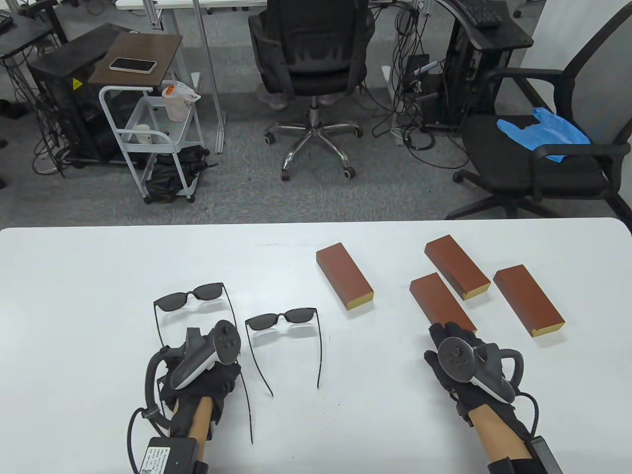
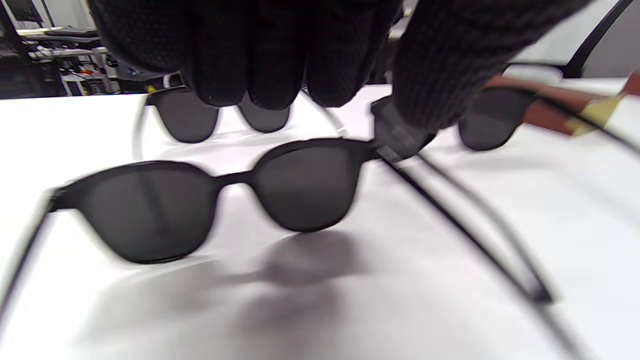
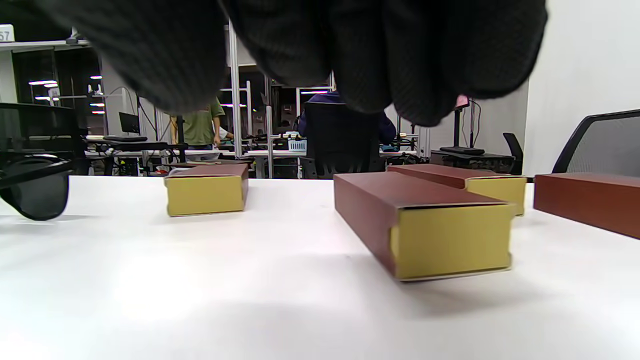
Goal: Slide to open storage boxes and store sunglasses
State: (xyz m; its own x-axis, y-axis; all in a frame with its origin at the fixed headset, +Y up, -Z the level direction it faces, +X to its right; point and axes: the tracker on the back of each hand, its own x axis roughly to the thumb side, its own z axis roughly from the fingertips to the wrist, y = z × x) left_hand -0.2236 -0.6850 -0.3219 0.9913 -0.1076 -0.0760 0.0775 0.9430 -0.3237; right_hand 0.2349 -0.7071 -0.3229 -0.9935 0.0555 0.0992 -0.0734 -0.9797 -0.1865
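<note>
On the white table, the left hand pinches a sunglasses temple at seven o'clock, while the right hand, fingers relaxed, hovers over the nearest brown storage box at four o'clock.

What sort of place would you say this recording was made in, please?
Most likely an office or lab workspace. Behind the white table stand black swivel chairs on grey carpet, computer towers with tangled cables sit under the desks, and the right wrist view shows more desks with monitors and people at work.
</note>
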